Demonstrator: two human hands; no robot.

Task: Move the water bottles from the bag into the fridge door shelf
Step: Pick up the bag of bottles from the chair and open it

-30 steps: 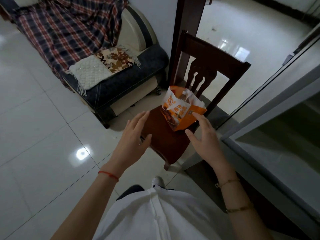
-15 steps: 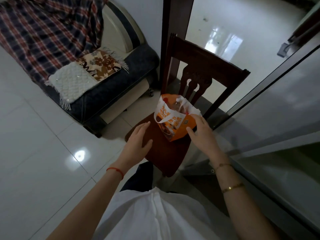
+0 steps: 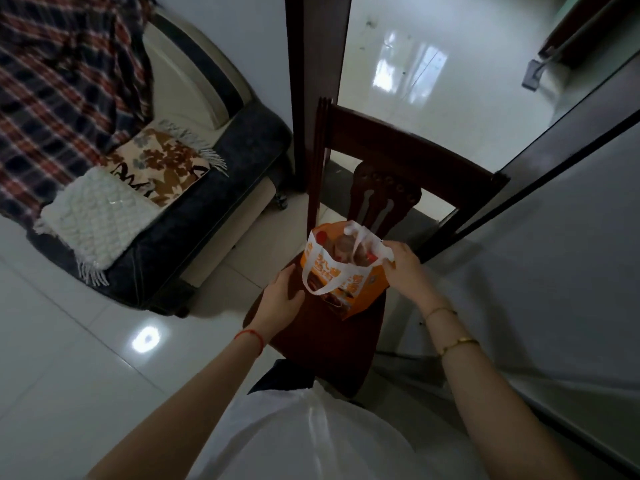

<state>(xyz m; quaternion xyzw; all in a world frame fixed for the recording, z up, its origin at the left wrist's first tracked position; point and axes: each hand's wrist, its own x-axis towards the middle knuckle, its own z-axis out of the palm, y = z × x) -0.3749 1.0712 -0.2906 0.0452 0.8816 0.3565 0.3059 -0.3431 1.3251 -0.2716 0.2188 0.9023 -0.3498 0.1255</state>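
1. We log one bag (image 3: 349, 289), orange with white handles. It stands upright on the seat of a chair (image 3: 311, 351), its mouth open toward us.
2. We log the water bottles (image 3: 341, 249) inside the bag. Only their tops show through the mouth, with red caps among them, and we cannot tell how many there are.
3. We log the right hand (image 3: 403, 268) with its fingers curled, pinching the bag's right rim by the far white handle.
4. We log the left hand (image 3: 280, 301) with its fingers relaxed and nearly straight, gripping nothing. It lies against the bag's left side, low over the seat, and we cannot tell whether the palm touches the wood.
5. The chair is dark wood, with its carved back on the far side of the bag.
6. We log a sofa (image 3: 207, 216) left of the chair. It carries a plaid blanket (image 3: 52, 81), a white knitted throw (image 3: 93, 216) and a floral cushion (image 3: 162, 164).
7. We log a grey panel (image 3: 554, 271) just right of the chair.
8. We log a red cord (image 3: 249, 337) on the left wrist and a gold bangle (image 3: 457, 342) on the right.
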